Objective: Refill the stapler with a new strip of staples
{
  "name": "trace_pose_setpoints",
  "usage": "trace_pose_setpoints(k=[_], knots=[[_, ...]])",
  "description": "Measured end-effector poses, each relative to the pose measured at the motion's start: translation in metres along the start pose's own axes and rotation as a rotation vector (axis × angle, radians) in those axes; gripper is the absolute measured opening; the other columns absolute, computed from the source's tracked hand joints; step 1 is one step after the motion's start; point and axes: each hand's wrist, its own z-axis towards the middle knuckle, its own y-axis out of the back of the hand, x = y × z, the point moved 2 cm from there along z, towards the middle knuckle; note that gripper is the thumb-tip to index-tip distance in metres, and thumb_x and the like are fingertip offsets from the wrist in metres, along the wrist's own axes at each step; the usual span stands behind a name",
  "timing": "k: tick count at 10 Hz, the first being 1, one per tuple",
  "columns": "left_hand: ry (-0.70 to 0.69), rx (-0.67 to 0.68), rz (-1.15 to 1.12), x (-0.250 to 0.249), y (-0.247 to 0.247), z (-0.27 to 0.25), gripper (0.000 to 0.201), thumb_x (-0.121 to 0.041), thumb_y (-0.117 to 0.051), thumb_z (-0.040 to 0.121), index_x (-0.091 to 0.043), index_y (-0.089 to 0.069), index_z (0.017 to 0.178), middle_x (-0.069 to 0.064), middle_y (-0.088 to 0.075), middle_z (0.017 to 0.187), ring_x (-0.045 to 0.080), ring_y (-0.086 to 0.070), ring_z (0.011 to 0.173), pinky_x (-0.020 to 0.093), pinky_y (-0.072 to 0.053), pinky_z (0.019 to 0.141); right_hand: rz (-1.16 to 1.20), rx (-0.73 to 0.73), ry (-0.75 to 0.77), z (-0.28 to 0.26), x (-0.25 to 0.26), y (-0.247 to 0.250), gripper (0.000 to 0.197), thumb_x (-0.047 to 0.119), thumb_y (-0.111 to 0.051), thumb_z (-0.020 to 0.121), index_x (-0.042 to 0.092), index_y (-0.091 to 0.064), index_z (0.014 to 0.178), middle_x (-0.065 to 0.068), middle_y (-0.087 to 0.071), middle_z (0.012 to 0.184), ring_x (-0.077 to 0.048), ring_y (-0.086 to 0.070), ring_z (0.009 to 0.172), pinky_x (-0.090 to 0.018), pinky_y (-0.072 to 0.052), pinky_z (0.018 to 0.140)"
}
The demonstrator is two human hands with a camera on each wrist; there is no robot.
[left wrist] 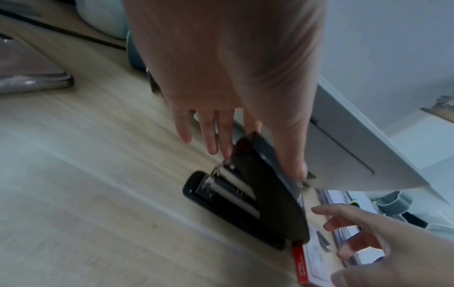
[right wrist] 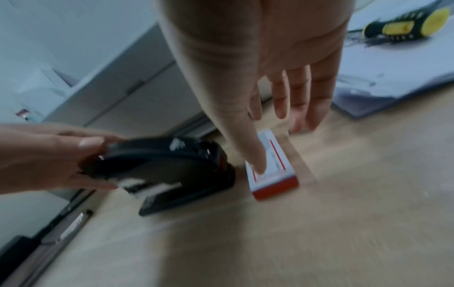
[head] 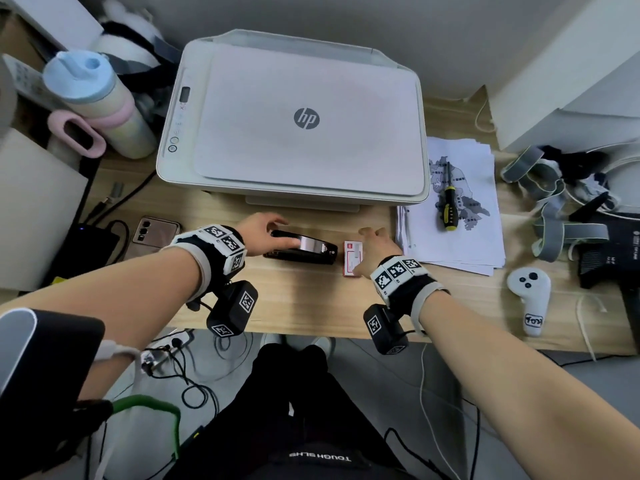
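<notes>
Left hand (head: 259, 233) grips stapler (head: 304, 251) top; right hand (head: 375, 249) relaxed, thumb touching staple box (head: 352, 259).

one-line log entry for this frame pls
phase: opening stapler | left hand: grip on stapler top cover, lifted | right hand: open, thumb touching staple box | strip: not loaded

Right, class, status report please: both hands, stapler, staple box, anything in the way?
Left hand grips stapler top, lifting it open. Right hand open, thumb on staple box. Box shut, no strip out. Printer close behind; nothing blocking.
</notes>
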Motion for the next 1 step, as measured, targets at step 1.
trace_pose_setpoints(k=[1], knots=[[0.022,0.049,0.081,-0.0145,0.0150,-0.0060,0.055,-0.043,-0.052,0.090,-0.010,-0.049,0.134,0.013,-0.053,0.139,0.025,-0.049,0.128,0.030,-0.034,0.108,0.040,0.068,0.051,-0.0055,0.0063,0.0238,0.059,0.021,-0.068,0.078,0.013,-0.047,0.132,-0.011,-0.057,0.127,-0.025,-0.060,0.102,-0.028,-0.046,0.083]])
